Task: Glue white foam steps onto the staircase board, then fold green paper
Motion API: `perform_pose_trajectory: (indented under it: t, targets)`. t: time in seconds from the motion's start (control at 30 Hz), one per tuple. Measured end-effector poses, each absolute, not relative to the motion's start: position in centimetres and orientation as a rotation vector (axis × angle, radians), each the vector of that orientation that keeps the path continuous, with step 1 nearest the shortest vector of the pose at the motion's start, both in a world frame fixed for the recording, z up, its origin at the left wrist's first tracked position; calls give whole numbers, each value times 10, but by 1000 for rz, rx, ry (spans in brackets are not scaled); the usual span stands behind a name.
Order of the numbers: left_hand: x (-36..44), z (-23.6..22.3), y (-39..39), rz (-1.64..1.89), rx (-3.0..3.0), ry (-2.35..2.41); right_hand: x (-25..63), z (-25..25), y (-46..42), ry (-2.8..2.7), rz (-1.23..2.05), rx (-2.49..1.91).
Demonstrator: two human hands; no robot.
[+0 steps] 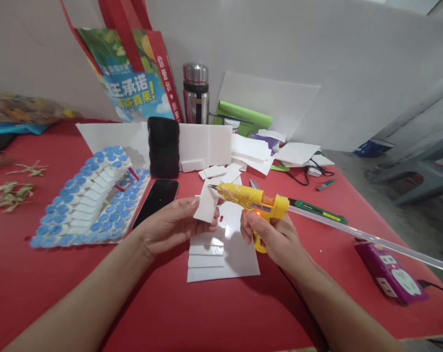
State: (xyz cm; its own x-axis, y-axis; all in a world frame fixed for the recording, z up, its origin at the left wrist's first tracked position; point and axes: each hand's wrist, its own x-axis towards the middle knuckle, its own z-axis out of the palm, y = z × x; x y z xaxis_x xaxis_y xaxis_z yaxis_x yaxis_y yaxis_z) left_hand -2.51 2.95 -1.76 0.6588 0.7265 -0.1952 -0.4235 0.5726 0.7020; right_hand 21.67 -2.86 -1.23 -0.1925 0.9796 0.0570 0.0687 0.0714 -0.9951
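Observation:
Between its thumb and fingers, my left hand point(173, 225) pinches a small white foam board piece point(207, 204), held up above the table. My right hand point(271, 232) is wrapped round the grip of a yellow hot glue gun point(243, 194), whose small light glows orange. The gun's metal nozzle meets or nearly meets the upper edge of the piece; I cannot tell if they touch. A long clear glue stick point(371, 238) juts from the gun's back. Below both hands lies a white board point(239, 266) with overlapping white strips point(206, 261) on its left part.
A blue-and-white stepped model point(93, 195) sits left on the red table point(163, 313), beside a phone point(157, 200). Behind are a black upright object point(164, 146), a steel flask point(196, 93) and foam offcuts point(221, 172). A green cutter point(320, 212) and purple power strip point(390, 274) lie right.

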Motion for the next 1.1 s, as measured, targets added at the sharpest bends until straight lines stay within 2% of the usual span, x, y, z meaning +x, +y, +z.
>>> perform_pose_trajectory:
  t: [1.1]
  targets:
    - [-28, -21, 36, 832, 611, 529, 208, 1, -36, -1695, 1190, -1174]
